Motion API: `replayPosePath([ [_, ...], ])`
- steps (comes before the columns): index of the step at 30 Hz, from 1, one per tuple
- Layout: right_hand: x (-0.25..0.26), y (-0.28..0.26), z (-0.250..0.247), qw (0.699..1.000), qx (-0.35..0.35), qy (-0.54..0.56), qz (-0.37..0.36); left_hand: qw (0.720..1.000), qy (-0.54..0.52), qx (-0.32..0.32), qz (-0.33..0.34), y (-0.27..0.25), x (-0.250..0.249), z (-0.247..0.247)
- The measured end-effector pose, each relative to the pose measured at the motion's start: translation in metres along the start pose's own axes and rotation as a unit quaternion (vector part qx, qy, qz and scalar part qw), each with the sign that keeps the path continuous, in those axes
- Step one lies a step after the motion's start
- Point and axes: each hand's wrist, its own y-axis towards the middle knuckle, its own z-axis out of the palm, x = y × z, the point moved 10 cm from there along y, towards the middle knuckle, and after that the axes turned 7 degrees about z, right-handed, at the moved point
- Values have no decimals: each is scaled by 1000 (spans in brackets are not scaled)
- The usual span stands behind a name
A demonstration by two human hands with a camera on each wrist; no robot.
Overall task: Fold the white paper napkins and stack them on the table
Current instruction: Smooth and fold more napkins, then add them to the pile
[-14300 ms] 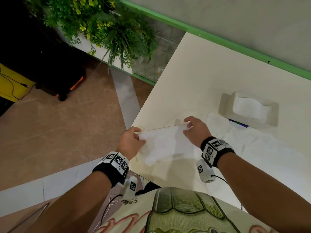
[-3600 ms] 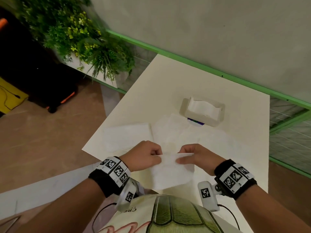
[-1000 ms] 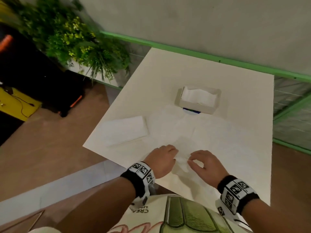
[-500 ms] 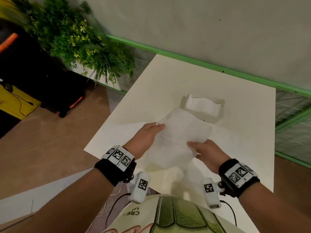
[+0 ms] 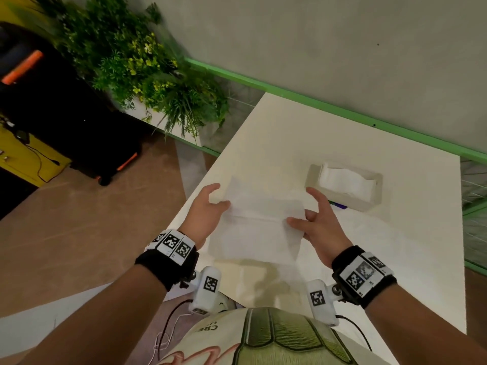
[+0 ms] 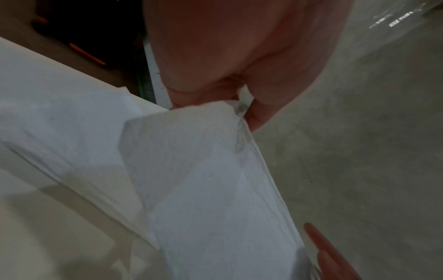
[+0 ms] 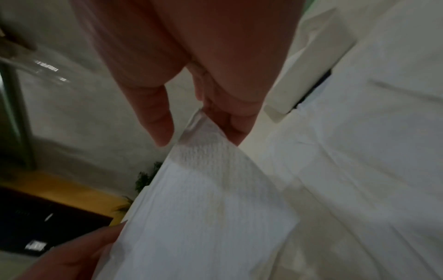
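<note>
**Head view: napkin held over the table**

Head view shows a white napkin (image 5: 259, 233) raised above the near part of the table (image 5: 303, 143). The left hand (image 5: 208, 209) pinches its left edge and the right hand (image 5: 320, 222) its right edge, with the spare fingers spread. Beyond the napkin sits a tissue box (image 5: 345, 185). Loose sheets lie flat beneath.
</note>
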Motion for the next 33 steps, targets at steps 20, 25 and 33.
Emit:
replayPosePath([
  [20, 18, 41, 80, 916, -120, -347, -164, 971, 154, 128, 132, 44, 14, -58],
  [25, 1, 53, 78, 968, -74, -229, -71, 960, 220, 84, 152, 47, 20, -75],
  [33, -58, 76, 88, 991, 10, -33, 128, 995, 42, 88, 19, 50, 51, -77],
])
